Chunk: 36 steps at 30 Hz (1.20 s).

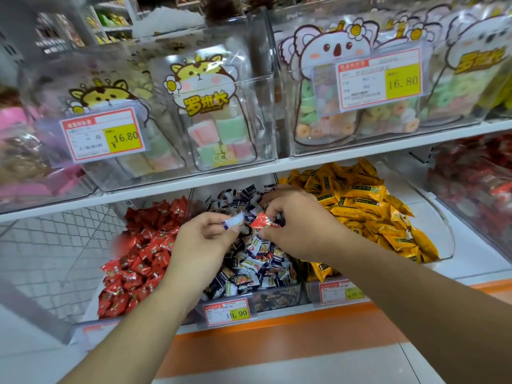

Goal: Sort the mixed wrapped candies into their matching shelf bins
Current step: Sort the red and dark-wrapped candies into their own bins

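candy first: a red wrapped candy (pixel 262 220) with a small pattern on its crinkled foil is pinched between thumb and curled fingers of the right hand (pixel 297 220), held just above the middle bin (pixel 277 296). beside it, nearly touching, the left hand (pixel 203 238) pinches a white-and-blue wrapped candy (pixel 233 220) the same way. both hover over the heap of dark blue and white candies (pixel 255 261) in that clear bin (a few reddish wrappers show among them). left of it lies a pile of red candies (pixel 138 253), right of it a bin of yellow packets (pixel 368 206). a price tag reading 19.90 (pixel 226 312) clips to the middle bin's front. the hands hide the heap's centre. on the shelf above stand clear tubs with cartoon-animal bags (pixel 210 106) of pastel sweets, tagged 16.80.
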Tool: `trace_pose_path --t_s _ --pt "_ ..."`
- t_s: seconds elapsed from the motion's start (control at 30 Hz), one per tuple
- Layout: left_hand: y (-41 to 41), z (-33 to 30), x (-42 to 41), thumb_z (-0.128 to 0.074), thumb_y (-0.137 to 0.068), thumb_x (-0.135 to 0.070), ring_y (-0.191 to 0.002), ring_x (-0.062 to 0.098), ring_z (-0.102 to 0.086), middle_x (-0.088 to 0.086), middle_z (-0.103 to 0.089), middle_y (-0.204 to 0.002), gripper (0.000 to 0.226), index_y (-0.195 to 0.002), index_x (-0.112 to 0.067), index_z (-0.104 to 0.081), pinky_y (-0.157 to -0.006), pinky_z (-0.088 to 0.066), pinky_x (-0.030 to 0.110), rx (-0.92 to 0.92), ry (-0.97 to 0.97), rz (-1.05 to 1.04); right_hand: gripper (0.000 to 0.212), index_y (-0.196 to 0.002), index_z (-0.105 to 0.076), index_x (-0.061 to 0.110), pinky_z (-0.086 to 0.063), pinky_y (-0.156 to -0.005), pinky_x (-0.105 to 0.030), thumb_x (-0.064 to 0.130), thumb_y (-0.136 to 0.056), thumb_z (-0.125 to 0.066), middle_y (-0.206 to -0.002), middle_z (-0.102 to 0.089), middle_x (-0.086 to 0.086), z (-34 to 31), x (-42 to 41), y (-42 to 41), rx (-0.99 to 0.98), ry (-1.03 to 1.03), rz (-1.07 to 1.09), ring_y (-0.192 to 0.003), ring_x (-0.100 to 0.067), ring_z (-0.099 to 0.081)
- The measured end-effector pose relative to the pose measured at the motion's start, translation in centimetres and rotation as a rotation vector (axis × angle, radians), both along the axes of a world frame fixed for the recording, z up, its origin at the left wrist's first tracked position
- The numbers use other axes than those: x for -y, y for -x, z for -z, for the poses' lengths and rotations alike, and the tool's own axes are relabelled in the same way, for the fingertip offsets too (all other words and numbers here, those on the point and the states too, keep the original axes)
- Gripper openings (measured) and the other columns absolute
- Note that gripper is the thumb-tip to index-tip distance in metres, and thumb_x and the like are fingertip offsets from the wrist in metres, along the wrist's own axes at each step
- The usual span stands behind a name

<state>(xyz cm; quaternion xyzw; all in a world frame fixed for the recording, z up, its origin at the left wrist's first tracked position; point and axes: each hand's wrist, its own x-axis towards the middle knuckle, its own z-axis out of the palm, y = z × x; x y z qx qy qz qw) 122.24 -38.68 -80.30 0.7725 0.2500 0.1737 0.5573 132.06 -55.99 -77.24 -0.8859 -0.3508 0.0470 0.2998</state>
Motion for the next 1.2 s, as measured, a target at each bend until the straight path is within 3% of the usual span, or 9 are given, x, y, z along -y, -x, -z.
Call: trace_pose_path --t_s 0.07,0.13,0.27,0.47,0.6,0.73,0.83,0.97,1.2 --pt "0.5 0.1 -0.3 -0.077 -0.092 -0.028 -0.092 0.007 -0.071 -0.012 -0.072 -0.100 0.021 -0.109 -0.036 -0.070 -0.086 -0.058 0.031 -0.076 -0.217 -0.015 0.041 -0.093 -0.070 -0.001 -0.029 -0.074 -0.028 0.039 -0.091 -0.076 -0.079 -0.056 -0.007 -0.3 0.2 0.0 0.006 -0.027 0.013 -0.082 -0.021 -0.050" --pt "1.1 -0.3 0.1 -0.073 -0.094 -0.038 -0.088 0.000 -0.068 -0.016 -0.070 -0.105 0.022 -0.114 -0.043 -0.067 -0.077 -0.054 0.023 -0.097 -0.337 0.026 0.034 -0.092 -0.072 0.006 -0.032 -0.080 -0.029 0.039 -0.090 -0.077 -0.089 -0.061 -0.003 -0.5 0.2 0.1 0.055 -0.009 -0.009 -0.088 -0.017 -0.051" --pt "1.2 -1.5 1.3 -0.077 -0.091 -0.034 -0.085 0.002 -0.071 -0.010 -0.077 -0.089 0.010 -0.099 -0.028 -0.076 -0.074 -0.053 0.014 0.012 -0.209 0.149 0.018 -0.097 -0.077 0.027 -0.029 -0.115 -0.036 0.042 -0.087 -0.079 -0.140 -0.057 0.017 -0.5 -0.6 1.0 0.131 0.005 -0.079 -0.134 -0.010 -0.040" --pt "2.7 -2.8 -1.2 -0.081 -0.089 -0.025 -0.078 0.014 -0.072 0.000 -0.077 -0.082 0.004 -0.088 -0.022 -0.077 -0.065 -0.051 0.015 0.050 -0.167 -0.021 0.047 -0.136 -0.061 0.033 -0.027 -0.123 -0.042 0.041 -0.091 -0.075 -0.150 -0.050 0.013 -1.1 -1.0 1.4 0.096 0.093 -0.099 -0.145 -0.015 -0.036" --pt "4.9 -3.8 -6.4 -0.077 -0.091 -0.021 -0.092 0.021 -0.072 -0.001 -0.076 -0.089 0.008 -0.098 -0.017 -0.074 -0.075 -0.050 0.024 0.031 -0.254 -0.245 0.036 -0.135 -0.063 0.026 -0.039 -0.113 -0.035 0.026 -0.099 -0.066 -0.144 -0.056 0.005 -0.8 -0.1 0.4 0.043 0.074 0.001 -0.137 -0.018 -0.046" --pt "6.4 -3.2 -9.7 -0.075 -0.089 -0.033 -0.114 0.024 -0.063 0.003 -0.069 -0.119 0.033 -0.120 -0.024 -0.066 -0.096 -0.050 0.037 -0.214 -0.650 -0.292 0.039 -0.138 -0.062 0.023 -0.044 -0.109 -0.035 0.019 -0.099 -0.063 -0.146 -0.056 0.000 -0.4 0.1 -0.6 0.047 0.158 0.061 -0.136 -0.022 -0.048" --pt "5.3 -2.6 -7.3 -0.075 -0.089 -0.030 -0.100 0.009 -0.064 -0.007 -0.068 -0.110 0.026 -0.114 -0.034 -0.069 -0.091 -0.053 0.036 -0.116 -0.716 -0.139 0.041 -0.139 -0.062 0.023 -0.044 -0.108 -0.033 0.018 -0.099 -0.063 -0.149 -0.054 0.000 -0.3 0.3 -0.8 0.019 0.172 0.073 -0.137 -0.023 -0.048" --pt "2.1 -1.4 -1.6 -0.075 -0.092 -0.026 -0.087 -0.007 -0.062 -0.020 -0.067 -0.098 0.019 -0.106 -0.037 -0.070 -0.076 -0.049 0.014 -0.091 -0.637 0.223 0.040 -0.138 -0.062 0.023 -0.046 -0.103 -0.031 0.018 -0.098 -0.064 -0.149 -0.053 0.002 0.0 0.3 -1.1 0.011 0.158 0.076 -0.134 -0.022 -0.050" --pt "-2.9 2.0 0.7 -0.079 -0.085 -0.045 -0.112 0.017 -0.062 -0.009 -0.054 -0.136 0.051 -0.134 -0.040 -0.063 -0.098 -0.054 0.039 -0.505 -0.931 0.627 0.037 -0.127 -0.067 0.021 -0.054 -0.099 -0.039 0.010 -0.092 -0.064 -0.133 -0.061 -0.001 0.6 0.2 -1.4 0.019 0.143 0.076 -0.123 -0.025 -0.056"
